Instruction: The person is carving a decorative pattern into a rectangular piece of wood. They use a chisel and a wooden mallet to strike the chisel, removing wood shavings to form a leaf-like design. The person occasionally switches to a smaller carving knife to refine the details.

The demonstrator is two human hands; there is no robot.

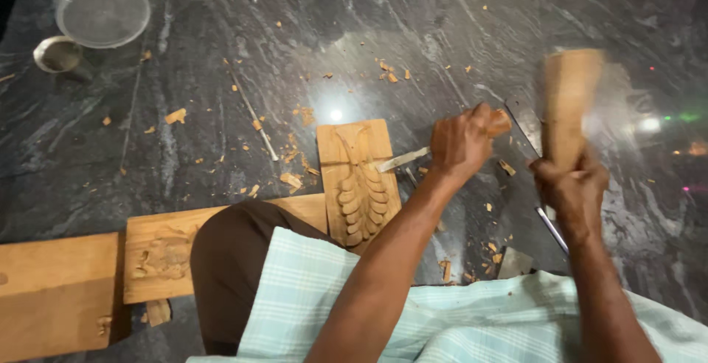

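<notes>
Two hands [516, 164]: chisel [402, 159], mallet [569, 105]

- I have one view only, from the camera worn on the person's head, so no second view shares any part of the scene.
- It looks steeply down and forward over the person's lap onto the dark grey veined stone floor [221, 38].
- It sits close: both forearms enter from the bottom edge and fill the lower right.
- The pale rectangular wooden panel carved with a leaf pattern [359, 182] lies near the frame's centre.
- The far floor reaches the top edge.
</notes>
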